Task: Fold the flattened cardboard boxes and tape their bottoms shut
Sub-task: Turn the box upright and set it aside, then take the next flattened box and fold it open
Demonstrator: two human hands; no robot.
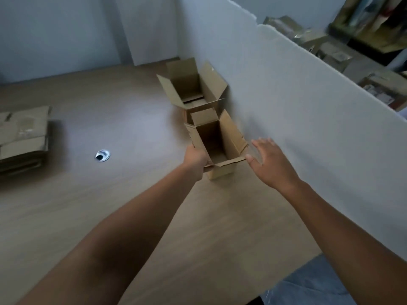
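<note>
Two brown cardboard boxes stand upright with their top flaps open on the wooden table (110, 205), next to the white partition. The near box (222, 170) is tall and narrow. My left hand (196, 158) grips its left wall near the front corner. My right hand (267, 160) hovers just right of that box with fingers spread and straight, holding nothing. The far box (193, 84) stands right behind the near one, touching it or nearly so. A stack of flattened cardboard boxes (23, 137) lies at the table's left edge.
A white partition (308, 119) runs along the table's right side, close to both boxes. A round metal-rimmed cable hole (102, 155) sits in the tabletop left of the boxes. Blurred cartons and packages (334, 51) lie beyond the partition.
</note>
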